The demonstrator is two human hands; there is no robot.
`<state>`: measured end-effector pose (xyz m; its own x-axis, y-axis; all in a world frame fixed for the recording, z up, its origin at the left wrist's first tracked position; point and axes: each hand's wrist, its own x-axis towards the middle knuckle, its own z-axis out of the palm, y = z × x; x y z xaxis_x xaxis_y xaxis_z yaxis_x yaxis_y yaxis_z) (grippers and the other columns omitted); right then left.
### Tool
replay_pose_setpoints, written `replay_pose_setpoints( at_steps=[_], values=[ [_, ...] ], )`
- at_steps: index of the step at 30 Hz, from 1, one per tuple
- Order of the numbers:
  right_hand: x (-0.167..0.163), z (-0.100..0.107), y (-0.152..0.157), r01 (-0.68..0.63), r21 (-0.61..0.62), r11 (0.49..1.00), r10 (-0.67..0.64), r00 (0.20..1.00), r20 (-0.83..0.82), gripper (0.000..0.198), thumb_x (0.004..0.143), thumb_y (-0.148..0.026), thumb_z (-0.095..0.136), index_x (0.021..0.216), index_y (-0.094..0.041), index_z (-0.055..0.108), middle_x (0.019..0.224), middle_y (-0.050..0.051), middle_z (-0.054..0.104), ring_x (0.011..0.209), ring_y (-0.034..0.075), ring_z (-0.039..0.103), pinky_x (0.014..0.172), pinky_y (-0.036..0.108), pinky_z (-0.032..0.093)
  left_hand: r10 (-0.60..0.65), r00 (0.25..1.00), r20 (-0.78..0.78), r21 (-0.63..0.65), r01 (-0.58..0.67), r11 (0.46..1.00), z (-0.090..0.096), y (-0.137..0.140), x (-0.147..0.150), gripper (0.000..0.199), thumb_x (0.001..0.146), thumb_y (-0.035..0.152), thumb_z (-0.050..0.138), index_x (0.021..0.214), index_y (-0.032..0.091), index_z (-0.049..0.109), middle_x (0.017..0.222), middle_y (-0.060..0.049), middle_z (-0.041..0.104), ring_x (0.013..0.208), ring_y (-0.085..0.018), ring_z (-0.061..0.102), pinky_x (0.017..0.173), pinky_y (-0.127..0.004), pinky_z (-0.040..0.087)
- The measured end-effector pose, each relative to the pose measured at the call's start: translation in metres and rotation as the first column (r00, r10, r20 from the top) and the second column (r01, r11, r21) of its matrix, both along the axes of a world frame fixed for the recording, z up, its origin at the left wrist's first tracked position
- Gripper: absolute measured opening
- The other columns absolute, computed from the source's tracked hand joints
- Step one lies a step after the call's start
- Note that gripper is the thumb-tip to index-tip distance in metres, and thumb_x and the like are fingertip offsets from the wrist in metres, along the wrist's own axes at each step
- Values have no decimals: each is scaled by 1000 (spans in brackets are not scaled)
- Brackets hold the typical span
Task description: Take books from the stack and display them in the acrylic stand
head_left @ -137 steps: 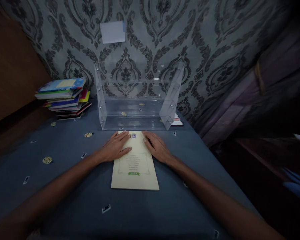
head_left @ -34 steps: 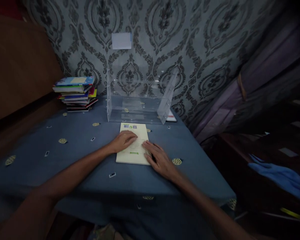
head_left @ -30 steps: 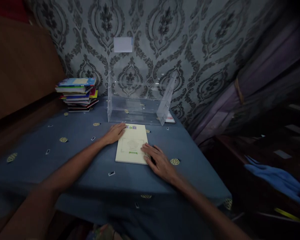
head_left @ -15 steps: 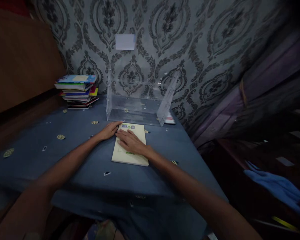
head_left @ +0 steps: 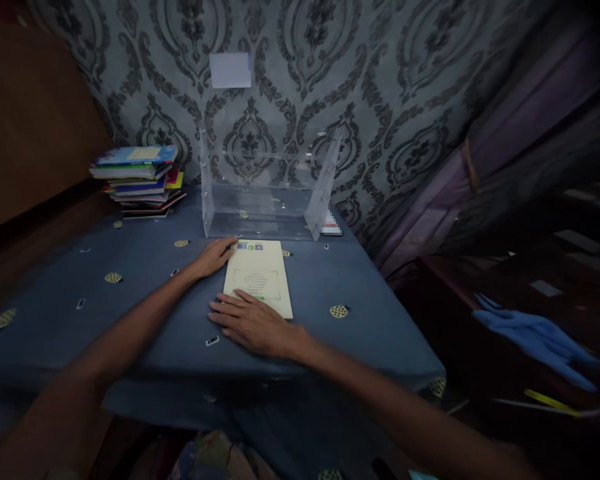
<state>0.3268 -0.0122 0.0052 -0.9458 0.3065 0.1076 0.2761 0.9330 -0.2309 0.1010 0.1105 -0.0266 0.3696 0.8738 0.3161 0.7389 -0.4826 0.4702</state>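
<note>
Looking down from the head view, the near edge of the cloth-covered table [head_left: 380, 333] crosses the lower part of the frame, and its right edge slants from just right of centre down to a corner at lower right. Blue cloth spreads between the booklet [head_left: 257, 270] and that right edge, and a wider stretch reaches out to the left of the frame. Room at the booklet's far end is tight: a clear rack [head_left: 265, 207] stands just beyond it at upper centre, before the patterned wall [head_left: 310, 60]. The stack of books [head_left: 137, 183] sits well apart at upper left.

The booklet lies flat near the middle of the frame. The left hand [head_left: 215, 257] is open, its fingers stretched along the booklet's upper left edge, the fingertips at the far left corner. The right hand [head_left: 253, 327] is open too, spread flat over the booklet's near end, with its fingertips reaching past the lower left corner above the cloth. Neither hand grips the booklet; most of its cover shows between them.
</note>
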Motion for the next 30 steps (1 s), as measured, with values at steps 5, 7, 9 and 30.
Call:
replay_pose_setpoints(
  at_steps=[5, 7, 9, 30],
  values=[
    [4, -3, -4, 98, -12, 995, -99, 992, -79, 45, 106, -35, 41, 148, -20, 48, 155, 5, 49, 150, 17, 34, 126, 43, 22, 48, 994, -93, 25, -46, 999, 0, -2, 10, 45, 100, 39, 41, 135, 16, 57, 146, -12, 57, 141, -27, 47, 119, -46, 34],
    [6, -4, -5, 158, -20, 987, -159, 980, -118, 46, 106, -36, 42, 148, -19, 47, 154, 8, 50, 148, 18, 38, 126, 44, 24, 76, 988, -133, 26, -74, 997, -1, -3, 15, 43, 100, 36, 42, 136, 17, 56, 149, -12, 54, 144, -27, 44, 119, -47, 33],
    [8, -5, -5, 206, -19, 978, -207, 969, -138, 47, 105, -37, 43, 147, -17, 48, 153, 11, 51, 146, 19, 41, 125, 45, 26, 90, 981, -174, 34, -85, 996, -2, -5, 20, 41, 101, 33, 42, 137, 17, 55, 152, -12, 51, 145, -26, 41, 119, -49, 32],
    [11, -9, 3, 659, -33, 751, -657, 742, -136, 43, 104, -31, 38, 144, -21, 53, 149, 14, 54, 145, 30, 42, 117, 67, 28, 48, 980, -193, 33, -42, 999, 0, -12, 22, 45, 103, 32, 37, 144, 16, 47, 158, -15, 41, 149, -27, 35, 120, -52, 29]
  ],
)
